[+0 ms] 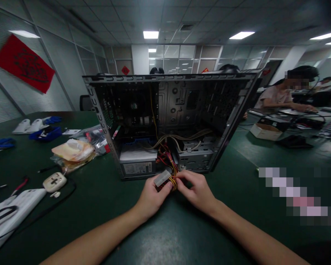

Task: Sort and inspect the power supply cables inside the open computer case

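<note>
An open computer case [169, 78] lies on its side across the table, its inside facing me. My left hand [151, 195] is closed around a wide, pale power connector [162, 178] in front of the case. Pinched in the fingers of my right hand [194, 187] are the yellow and red power cables [173, 179] just behind that connector. The bundle runs back into the case, beside the silver power supply [138, 167] at lower left. A metal drive cage [195, 161] sits at lower right, with grey cables [182, 138] draped above it.
On the left of the green table [113, 235] are a plastic bag [74, 151], a white power strip [55, 182], a blue tray [45, 133] and a white board-like object [19, 209]. To the right, a person [281, 92] works behind a cardboard box [264, 131].
</note>
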The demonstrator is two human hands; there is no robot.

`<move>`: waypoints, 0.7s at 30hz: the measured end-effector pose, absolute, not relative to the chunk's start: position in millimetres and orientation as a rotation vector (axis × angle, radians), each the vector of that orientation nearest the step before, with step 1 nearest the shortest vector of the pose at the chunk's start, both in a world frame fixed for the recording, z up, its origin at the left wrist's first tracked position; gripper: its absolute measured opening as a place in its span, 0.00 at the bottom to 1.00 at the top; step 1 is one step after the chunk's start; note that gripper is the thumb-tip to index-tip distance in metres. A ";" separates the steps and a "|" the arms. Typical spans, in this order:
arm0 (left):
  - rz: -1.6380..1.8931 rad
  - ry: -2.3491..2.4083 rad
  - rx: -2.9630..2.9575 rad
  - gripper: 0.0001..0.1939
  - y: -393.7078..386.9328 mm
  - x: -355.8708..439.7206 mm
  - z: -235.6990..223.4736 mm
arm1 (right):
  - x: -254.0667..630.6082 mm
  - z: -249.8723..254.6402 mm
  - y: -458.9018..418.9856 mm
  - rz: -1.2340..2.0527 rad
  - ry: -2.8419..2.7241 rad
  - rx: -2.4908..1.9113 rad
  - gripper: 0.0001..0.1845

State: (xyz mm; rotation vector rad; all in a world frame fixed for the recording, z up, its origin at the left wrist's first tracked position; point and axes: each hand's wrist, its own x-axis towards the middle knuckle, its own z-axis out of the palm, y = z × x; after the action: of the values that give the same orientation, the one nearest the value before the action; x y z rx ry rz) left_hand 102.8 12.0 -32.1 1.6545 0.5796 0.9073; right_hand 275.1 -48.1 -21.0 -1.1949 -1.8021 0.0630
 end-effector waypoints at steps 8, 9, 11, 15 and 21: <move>0.928 0.547 1.628 0.13 8.8 99.8 -22.7 | 266.2 -26.9 -52.2 0.263 -1.712 -1.136 0.08; 0.934 0.530 1.640 0.12 8.0 97.9 -20.0 | 265.5 -28.0 -54.3 0.268 -1.722 -1.096 0.08; 0.931 0.506 1.639 0.11 6.5 93.9 -15.3 | 264.9 -30.2 -59.0 0.260 -1.755 -1.021 0.06; 0.800 0.447 1.524 0.12 4.0 89.0 -13.8 | 265.9 -34.7 -65.6 0.267 -1.862 -0.880 0.08; 0.685 0.418 1.279 0.18 4.1 88.9 -23.6 | 262.3 -32.2 -68.2 0.202 -1.994 -0.949 0.10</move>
State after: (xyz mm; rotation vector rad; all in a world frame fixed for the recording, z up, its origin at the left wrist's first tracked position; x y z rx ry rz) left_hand 88.9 4.1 -23.6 1.2793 0.4181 0.6854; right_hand 262.3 -68.2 -32.2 -0.9492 -1.9939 0.2021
